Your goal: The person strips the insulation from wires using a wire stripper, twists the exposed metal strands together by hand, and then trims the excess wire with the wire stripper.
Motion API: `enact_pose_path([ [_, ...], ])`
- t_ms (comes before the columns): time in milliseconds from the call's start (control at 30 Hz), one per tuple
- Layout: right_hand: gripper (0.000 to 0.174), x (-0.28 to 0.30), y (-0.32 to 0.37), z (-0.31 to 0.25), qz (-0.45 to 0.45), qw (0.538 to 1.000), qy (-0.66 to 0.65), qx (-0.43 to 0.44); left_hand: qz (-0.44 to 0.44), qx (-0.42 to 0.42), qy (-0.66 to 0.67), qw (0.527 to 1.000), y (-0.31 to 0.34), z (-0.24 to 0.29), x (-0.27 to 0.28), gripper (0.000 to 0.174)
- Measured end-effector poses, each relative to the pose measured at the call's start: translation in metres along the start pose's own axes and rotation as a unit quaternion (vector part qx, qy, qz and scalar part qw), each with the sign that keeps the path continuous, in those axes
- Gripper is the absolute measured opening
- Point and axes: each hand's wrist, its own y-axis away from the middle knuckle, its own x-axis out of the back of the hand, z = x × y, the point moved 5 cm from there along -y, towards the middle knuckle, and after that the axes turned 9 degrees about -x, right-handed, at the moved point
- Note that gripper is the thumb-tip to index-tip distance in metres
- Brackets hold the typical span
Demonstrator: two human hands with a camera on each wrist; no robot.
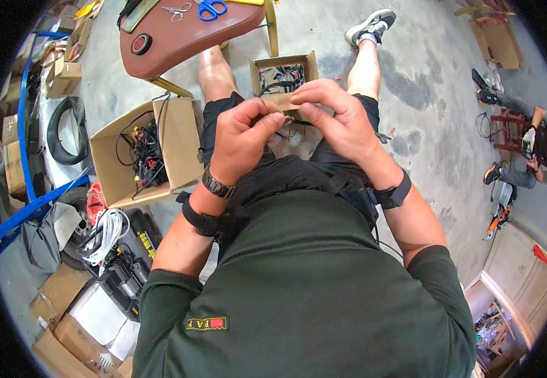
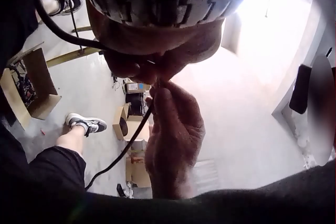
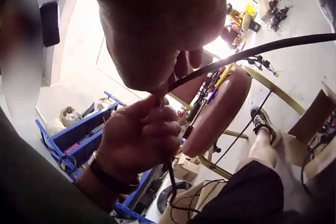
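Two dark cables meet between the two hands, held close together above the lap. My left hand (image 1: pixel 243 135) pinches one cable end between thumb and curled index finger. My right hand (image 1: pixel 341 123) pinches the other piece, its thumb and index finger near the left fingertips. In the left wrist view a black cable (image 2: pixel 122 154) runs down from the right hand's fingertips (image 2: pixel 164 95). A thick black cable (image 3: pixel 252 50) reaches the right hand's fingers in the right wrist view. The joint itself is small and mostly covered by fingers.
A brown stool (image 1: pixel 185 31) holds blue scissors (image 1: pixel 210 9) and a black round tin (image 1: pixel 140 44). A cardboard box (image 1: pixel 113 142) of cables stands at the left, a smaller box (image 1: pixel 311 66) between the feet. Another person (image 1: pixel 541 138) sits at the right.
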Motion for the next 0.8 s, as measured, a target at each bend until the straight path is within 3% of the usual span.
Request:
enact_pose_path([
  [67, 0.009, 0.005, 0.000, 0.014, -0.028, 0.995, -0.040, -0.085, -0.034, -0.064, -0.050, 0.996, 0.002, 0.000, 0.001, 0.006],
  [200, 0.013, 0.005, -0.005, 0.007, -0.141, 0.956, -0.108, -0.236, -0.044, -0.081, -0.063, 0.994, 0.003, 0.005, -0.002, 0.004],
  [433, 0.017, -0.007, -0.011, 0.011, -0.285, 0.900, -0.162, -0.287, -0.066, -0.141, -0.094, 0.983, 0.002, 0.018, -0.004, 0.001],
  [567, 0.018, -0.006, -0.012, 0.015, -0.318, 0.896, -0.127, -0.282, -0.072, -0.134, -0.090, 0.984, 0.003, 0.015, -0.003, 0.002],
  [800, 0.021, -0.008, -0.010, 0.018, -0.331, 0.901, -0.124, -0.251, -0.082, -0.193, -0.146, 0.967, 0.003, 0.020, -0.003, 0.002],
])
